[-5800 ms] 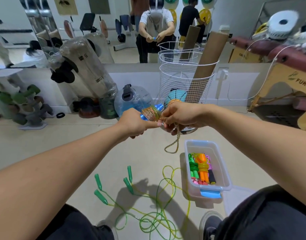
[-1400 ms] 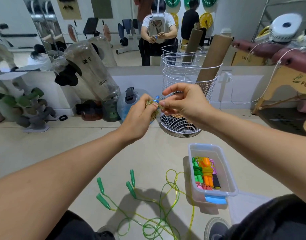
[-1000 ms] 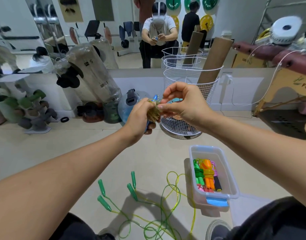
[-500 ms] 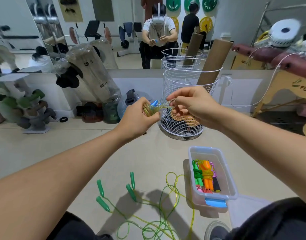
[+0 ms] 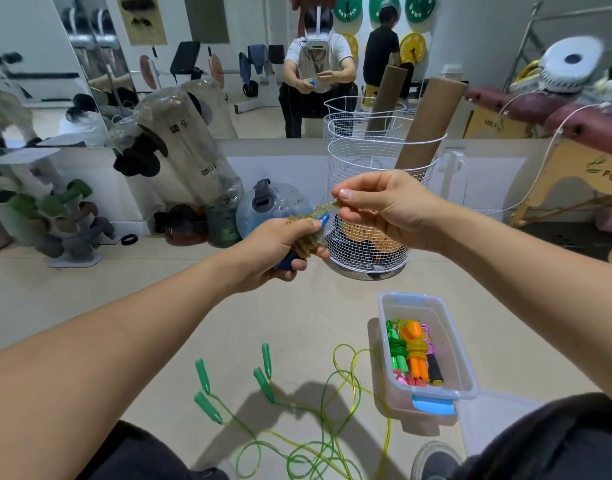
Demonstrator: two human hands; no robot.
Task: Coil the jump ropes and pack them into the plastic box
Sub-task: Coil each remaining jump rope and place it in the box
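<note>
Far left of the frame, a rack of dumbbells (image 5: 51, 216) stands against the wall, and beside it a big clear bag (image 5: 179, 157) leans back on the mirror.

Lower left of centre, loose ropes (image 5: 297, 441) sprawl on the floor in green and yellow loops, their four green handles (image 5: 207, 407) fanned out at the left end of the tangle, all well apart from both hands.

Centre frame, the left hand (image 5: 280, 245) is wrapped round a coiled rope (image 5: 306, 242). The fingers curl underneath and the thumb lies over the top, so the amber coil bulges out of the right side of the fist. Blue handles (image 5: 323, 218) poke out above the knuckles, with more blue showing below the fingers.

From the coil a short, taut tail (image 5: 320, 209) runs up and right to the right hand (image 5: 391, 209). Thumb and forefinger are pinched together on the very end of it, right at the fingertips; the other fingers are curled loosely below, off the rope.

Behind the hands stands a white wire basket (image 5: 370, 251) with a cardboard tube (image 5: 425, 123) leaning in it.

Lower right, the box (image 5: 460, 358) sits open on the floor beneath the right forearm. Inside, coiled ropes in green, orange and pink lie packed side by side at its near end. A blue latch (image 5: 432, 405) shows on the front.
</note>
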